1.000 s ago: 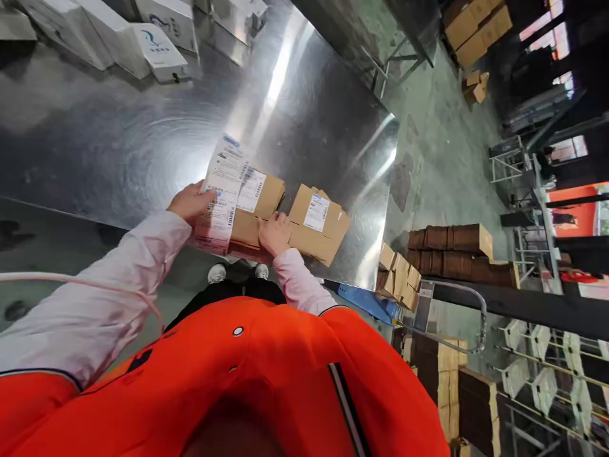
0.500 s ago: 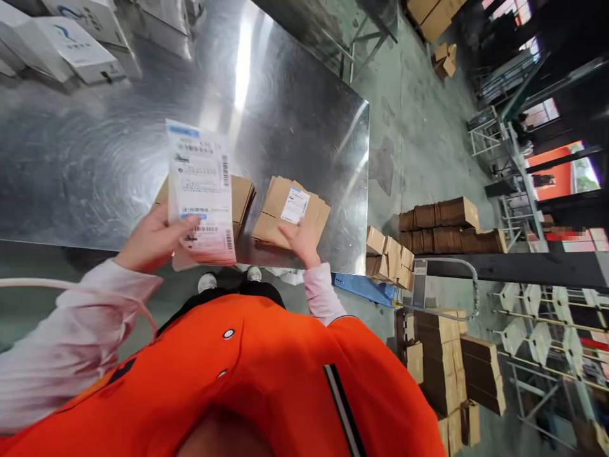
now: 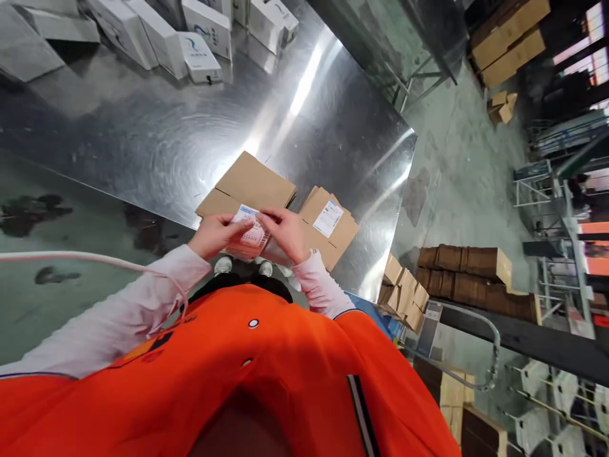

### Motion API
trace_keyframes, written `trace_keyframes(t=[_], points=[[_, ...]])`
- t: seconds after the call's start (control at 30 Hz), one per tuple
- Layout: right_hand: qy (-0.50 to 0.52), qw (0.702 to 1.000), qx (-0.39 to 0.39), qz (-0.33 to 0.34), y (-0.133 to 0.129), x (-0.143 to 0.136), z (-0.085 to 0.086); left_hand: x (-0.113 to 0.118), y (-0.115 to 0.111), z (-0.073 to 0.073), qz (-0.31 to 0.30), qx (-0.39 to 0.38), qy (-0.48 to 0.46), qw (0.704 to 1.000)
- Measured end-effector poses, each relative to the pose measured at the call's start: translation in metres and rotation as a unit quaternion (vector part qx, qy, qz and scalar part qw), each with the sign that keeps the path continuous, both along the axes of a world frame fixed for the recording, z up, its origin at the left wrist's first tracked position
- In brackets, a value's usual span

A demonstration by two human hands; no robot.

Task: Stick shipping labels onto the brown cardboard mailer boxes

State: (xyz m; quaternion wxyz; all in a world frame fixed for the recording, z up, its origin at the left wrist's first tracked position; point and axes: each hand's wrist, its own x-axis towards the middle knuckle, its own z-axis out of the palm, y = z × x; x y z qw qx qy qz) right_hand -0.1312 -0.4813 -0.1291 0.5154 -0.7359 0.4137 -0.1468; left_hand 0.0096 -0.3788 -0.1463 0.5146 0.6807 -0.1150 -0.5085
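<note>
My left hand (image 3: 215, 235) grips a strip of printed shipping labels (image 3: 252, 235), blue-topped with barcodes, close to the table's near edge. At the strip's upper right corner, my right hand (image 3: 287, 233) pinches the label edge between thumb and finger. Just beyond both hands lies a stack of flat brown cardboard (image 3: 254, 178), with no label showing on top. To its right is a second cardboard stack (image 3: 342, 238), somewhat fanned, bearing a white shipping label (image 3: 328, 218) on its top piece.
Several white boxes (image 3: 202, 58) stand at the far left of the shiny metal table (image 3: 352, 120). Brown cartons (image 3: 404, 295) are piled beyond the table's right end, with more bundles (image 3: 466, 270) on the floor. A pale hose (image 3: 95, 256) crosses near my left arm.
My right hand has left the labelled stack and come to the label strip. My left hand has drawn the strip lower, uncovering the left stack. The view has turned and shifted.
</note>
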Motion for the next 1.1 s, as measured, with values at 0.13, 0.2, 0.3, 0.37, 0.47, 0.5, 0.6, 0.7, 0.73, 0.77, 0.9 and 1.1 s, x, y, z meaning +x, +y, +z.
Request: trace_keyframes(t=[0.13, 0.2, 0.3, 0.37, 0.47, 0.5, 0.6, 0.7, 0.73, 0.77, 0.9, 1.1], points=[[0.064, 0.998, 0.007, 0.021, -0.012, 0.011, -0.004, -0.005, -0.007, -0.013, 0.057, 0.018, 0.003, 0.998], [0.084, 0.996, 0.016, -0.002, -0.022, 0.021, -0.016, -0.001, -0.010, -0.022, 0.043, 0.021, 0.041, 0.998], [0.103, 0.994, 0.014, -0.013, -0.044, 0.040, -0.032, 0.008, -0.012, -0.033, -0.009, 0.035, 0.118, 0.992], [0.107, 0.993, 0.051, 0.025, -0.055, 0.051, -0.037, 0.015, -0.012, -0.038, -0.002, 0.042, 0.133, 0.990], [0.107, 0.978, 0.152, 0.098, -0.059, 0.059, -0.037, 0.026, -0.013, -0.040, 0.047, 0.029, 0.118, 0.991], [0.103, 0.976, 0.165, 0.103, -0.056, 0.059, -0.035, 0.030, -0.013, -0.040, 0.048, 0.020, 0.111, 0.992], [0.082, 0.984, 0.144, 0.059, -0.044, 0.055, -0.032, 0.039, -0.017, -0.040, 0.015, 0.025, 0.055, 0.998], [0.081, 0.992, 0.098, 0.002, -0.033, 0.050, -0.033, 0.042, -0.022, -0.040, -0.004, 0.065, -0.030, 0.997], [0.082, 0.993, 0.078, -0.012, -0.031, 0.049, -0.034, 0.042, -0.024, -0.040, -0.001, 0.075, -0.045, 0.996], [0.081, 0.995, 0.060, -0.020, -0.030, 0.049, -0.036, 0.040, -0.025, -0.041, 0.003, 0.080, -0.050, 0.995], [0.094, 0.995, -0.011, -0.040, -0.050, 0.054, -0.046, 0.036, -0.027, -0.051, -0.044, 0.067, 0.048, 0.996], [0.210, 0.965, -0.108, -0.116, -0.117, 0.080, -0.075, 0.042, -0.010, -0.069, -0.095, 0.058, 0.225, 0.968]])
